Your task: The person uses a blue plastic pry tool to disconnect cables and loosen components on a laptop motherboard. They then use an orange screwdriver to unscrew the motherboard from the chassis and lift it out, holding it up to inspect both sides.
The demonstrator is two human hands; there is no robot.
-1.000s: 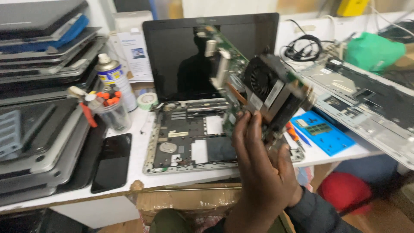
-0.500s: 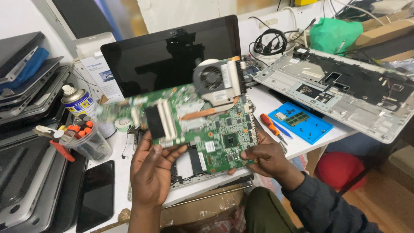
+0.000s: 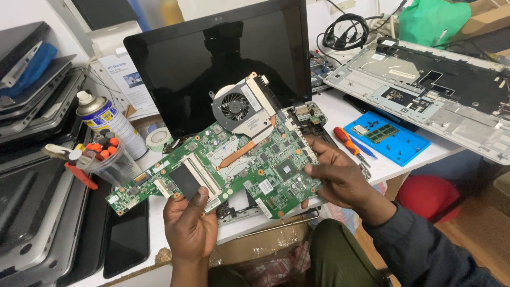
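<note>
Holding one green motherboard (image 3: pixel 223 170) above the white table (image 3: pixel 404 159), both hands grip it firmly: the left hand (image 3: pixel 188 226) pinches its near edge at six o'clock, thumb on top, and the right hand (image 3: pixel 340 178) clasps its edge at three o'clock. One round fan (image 3: pixel 235 106) sits at the board's twelve o'clock, with one copper heat pipe (image 3: pixel 241 152) running down from it. Behind stands one black laptop screen (image 3: pixel 212 58). At nine o'clock stand one spray can (image 3: pixel 106 119) and one clear cup of tools (image 3: pixel 103 159). At two o'clock lie one blue mat (image 3: pixel 385 138), one orange-handled screwdriver (image 3: pixel 348 143) and one opened laptop chassis (image 3: pixel 425 85).
</note>
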